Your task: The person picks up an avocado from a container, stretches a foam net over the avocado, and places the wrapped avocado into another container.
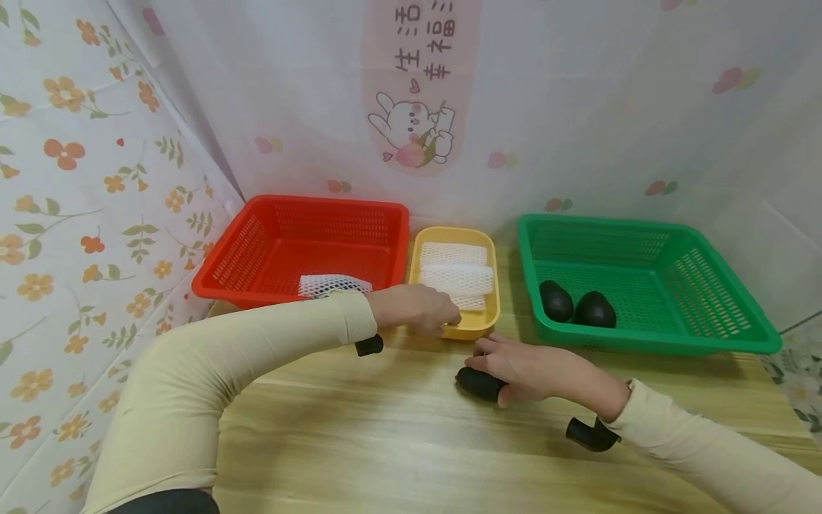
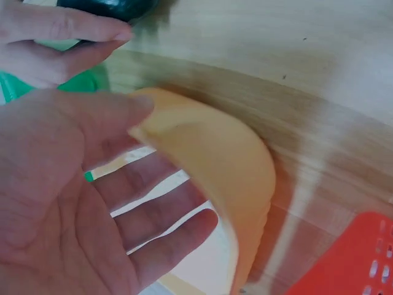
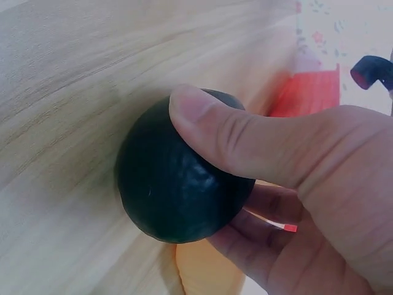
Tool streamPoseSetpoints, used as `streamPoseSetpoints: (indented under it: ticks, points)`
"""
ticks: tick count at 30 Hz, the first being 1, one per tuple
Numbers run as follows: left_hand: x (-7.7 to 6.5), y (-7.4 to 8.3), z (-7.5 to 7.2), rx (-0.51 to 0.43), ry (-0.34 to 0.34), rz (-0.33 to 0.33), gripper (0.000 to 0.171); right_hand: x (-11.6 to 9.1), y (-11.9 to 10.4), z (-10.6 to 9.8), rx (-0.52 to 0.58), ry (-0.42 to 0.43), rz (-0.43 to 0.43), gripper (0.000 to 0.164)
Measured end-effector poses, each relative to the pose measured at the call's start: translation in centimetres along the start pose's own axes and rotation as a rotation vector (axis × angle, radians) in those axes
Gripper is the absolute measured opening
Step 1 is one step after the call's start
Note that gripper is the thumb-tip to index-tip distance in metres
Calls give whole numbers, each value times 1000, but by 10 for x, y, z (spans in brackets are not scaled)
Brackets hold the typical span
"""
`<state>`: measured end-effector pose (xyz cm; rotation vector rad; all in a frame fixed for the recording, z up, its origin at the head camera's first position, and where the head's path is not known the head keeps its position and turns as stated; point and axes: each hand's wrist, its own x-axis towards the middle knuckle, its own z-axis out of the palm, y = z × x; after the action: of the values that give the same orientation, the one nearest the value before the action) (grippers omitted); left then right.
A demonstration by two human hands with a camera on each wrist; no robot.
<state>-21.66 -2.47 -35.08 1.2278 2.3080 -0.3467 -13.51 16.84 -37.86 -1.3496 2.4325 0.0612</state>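
My right hand (image 1: 523, 368) grips a dark avocado (image 1: 480, 383) on the table in front of the yellow tray (image 1: 454, 333). In the right wrist view the thumb lies across the avocado (image 3: 175, 184), with the other fingers partly hidden behind it. My left hand (image 1: 420, 308) reaches over the tray's near left edge. The left wrist view shows its fingers spread and loosely bent beside the tray's rim (image 2: 212, 144), holding nothing. Several white foam net sleeves (image 1: 456, 278) lie in the tray, just beyond the left fingertips.
A red basket (image 1: 340, 207) at left contains a white foam net (image 1: 334, 284) with something dark inside. At right, a green basket (image 1: 648, 344) holds two dark avocados (image 1: 595, 310). Behind the baskets hangs a printed curtain (image 1: 552, 107). All stand on a wooden table (image 1: 385, 442).
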Motion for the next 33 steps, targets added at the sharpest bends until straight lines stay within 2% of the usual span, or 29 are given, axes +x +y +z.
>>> streamPoseSetpoints:
  ticks: [6,14,19,22,25,33]
  points:
    - [-2,-5,-15,-14,58,-26,42,1,1,1,18,14,17,65]
    - [4,-9,-29,-29,228,-55,38,0,1,1,70,54,7,64]
    - [15,-9,-30,7,317,-93,58,0,0,1,105,60,13,63]
    - [21,-8,-31,15,319,-141,73,0,0,1,118,60,17,63]
    - [25,-7,-33,12,299,-176,80,0,0,1,124,57,23,62]
    - [28,-7,-45,21,220,-219,80,1,0,1,142,44,41,62]
